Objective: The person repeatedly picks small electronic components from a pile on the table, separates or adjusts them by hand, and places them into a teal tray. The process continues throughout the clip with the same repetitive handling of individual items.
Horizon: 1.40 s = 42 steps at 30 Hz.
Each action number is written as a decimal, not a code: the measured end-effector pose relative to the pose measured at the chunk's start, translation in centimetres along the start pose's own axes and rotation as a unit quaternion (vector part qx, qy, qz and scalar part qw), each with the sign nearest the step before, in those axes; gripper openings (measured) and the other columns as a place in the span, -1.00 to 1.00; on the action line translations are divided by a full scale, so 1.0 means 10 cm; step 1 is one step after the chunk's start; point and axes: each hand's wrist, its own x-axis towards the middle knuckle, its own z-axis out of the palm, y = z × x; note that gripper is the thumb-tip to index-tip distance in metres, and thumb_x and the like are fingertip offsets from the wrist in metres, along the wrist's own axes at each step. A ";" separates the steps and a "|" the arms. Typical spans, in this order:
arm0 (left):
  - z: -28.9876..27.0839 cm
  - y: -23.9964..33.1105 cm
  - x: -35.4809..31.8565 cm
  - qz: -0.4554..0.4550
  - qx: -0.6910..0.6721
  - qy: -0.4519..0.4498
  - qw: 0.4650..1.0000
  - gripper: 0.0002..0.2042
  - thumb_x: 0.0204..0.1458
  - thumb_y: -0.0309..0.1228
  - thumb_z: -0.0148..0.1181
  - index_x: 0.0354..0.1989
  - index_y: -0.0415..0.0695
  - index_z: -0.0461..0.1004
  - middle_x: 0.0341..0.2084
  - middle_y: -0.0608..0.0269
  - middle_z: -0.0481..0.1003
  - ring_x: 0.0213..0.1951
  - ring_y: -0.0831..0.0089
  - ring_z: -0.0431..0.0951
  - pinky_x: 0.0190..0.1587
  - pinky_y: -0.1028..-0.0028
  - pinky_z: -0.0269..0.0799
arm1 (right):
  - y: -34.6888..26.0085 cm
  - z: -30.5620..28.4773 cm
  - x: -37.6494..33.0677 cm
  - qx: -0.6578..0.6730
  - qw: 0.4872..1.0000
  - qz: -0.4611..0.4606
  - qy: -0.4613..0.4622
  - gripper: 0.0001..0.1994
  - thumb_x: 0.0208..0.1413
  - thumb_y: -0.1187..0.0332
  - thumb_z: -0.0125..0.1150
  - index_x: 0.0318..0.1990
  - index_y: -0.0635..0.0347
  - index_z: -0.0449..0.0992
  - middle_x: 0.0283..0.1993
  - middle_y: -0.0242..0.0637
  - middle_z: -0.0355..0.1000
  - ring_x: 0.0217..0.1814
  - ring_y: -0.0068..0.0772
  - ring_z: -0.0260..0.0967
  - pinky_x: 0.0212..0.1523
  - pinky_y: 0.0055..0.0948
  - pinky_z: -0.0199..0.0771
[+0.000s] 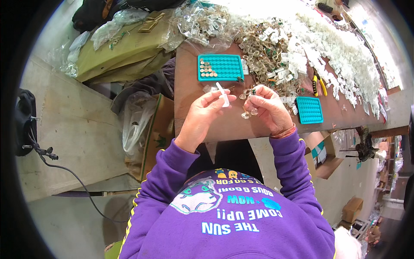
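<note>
My left hand [200,117] pinches a slim white plastic piece [224,96] between thumb and fingers, holding it tilted above the near part of the table. Close by on the right, my right hand [273,110] is closed on a small cluster of clear parts with thin wires [246,115], which hangs from the fingertips. The two hands are apart. Beyond them lies a teal tray [228,64] with rows of small pockets. Several round, coin-like pieces [207,70] fill part of its left side.
A heap of wired clear parts [261,47] and a broad spread of white pieces [340,47] cover the table's far side. Yellow-and-black pliers [319,83] and a second teal tray [309,110] lie at right. A cardboard box [154,134] stands left of the table.
</note>
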 end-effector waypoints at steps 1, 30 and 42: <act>0.02 -0.01 0.01 0.015 0.008 -0.005 1.000 -0.66 0.22 -0.39 0.11 0.13 -0.25 0.39 -0.10 0.21 0.54 -0.12 0.55 0.51 -0.04 0.54 0.40 | 0.00 0.00 0.00 0.041 0.999 0.021 -0.016 -0.86 0.16 0.45 0.24 -0.15 0.21 0.47 -0.28 -0.30 0.53 -0.25 -0.48 0.53 -0.23 -0.54 0.54; 0.20 -0.22 -0.06 0.130 0.093 0.021 0.987 -0.83 0.07 -0.55 0.28 -0.19 -0.21 0.44 -0.30 0.32 0.53 -0.22 0.61 0.52 -0.11 0.60 0.44 | 0.13 0.30 -0.32 -0.147 0.988 -0.015 0.047 -0.86 0.14 0.40 0.26 -0.24 0.30 0.57 -0.36 -0.38 0.52 -0.38 -0.65 0.41 -0.30 -0.64 0.40; 0.15 -0.18 -0.12 -0.008 -0.087 -0.077 0.993 -0.86 0.04 -0.55 0.27 -0.25 -0.17 0.44 -0.35 0.32 0.54 -0.27 0.60 0.54 -0.17 0.58 0.46 | -0.13 0.33 -0.39 -0.217 0.975 0.040 -0.029 -0.88 0.09 0.42 0.30 -0.34 0.30 0.53 -0.43 -0.43 0.50 -0.38 -0.72 0.42 -0.34 -0.67 0.43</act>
